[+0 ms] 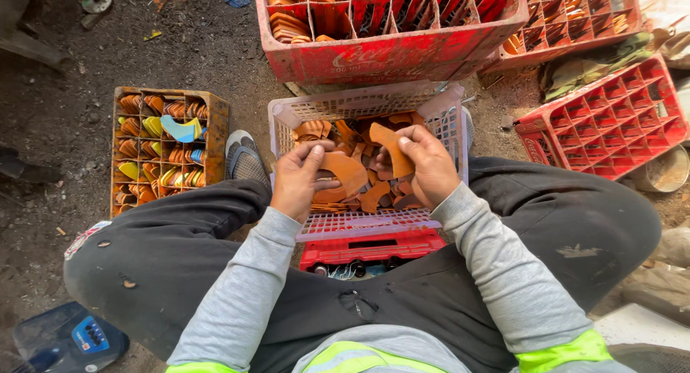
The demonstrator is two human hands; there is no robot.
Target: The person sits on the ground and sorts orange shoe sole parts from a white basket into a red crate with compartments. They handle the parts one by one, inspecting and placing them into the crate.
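The left hand has its fingers closed round a curved orange piece; the right hand pinches a second piece between thumb and fingers. Both pieces hang just above the white basket, which holds a loose heap of the same cut-outs. Red crates and an orange crate stand around on the dirt floor. A loose pinch could drop a piece past the rim onto the dirt.

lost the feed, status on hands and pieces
Left hand grips curved orange piece. Right hand grips another orange piece. Both over white basket. Nothing blocking.
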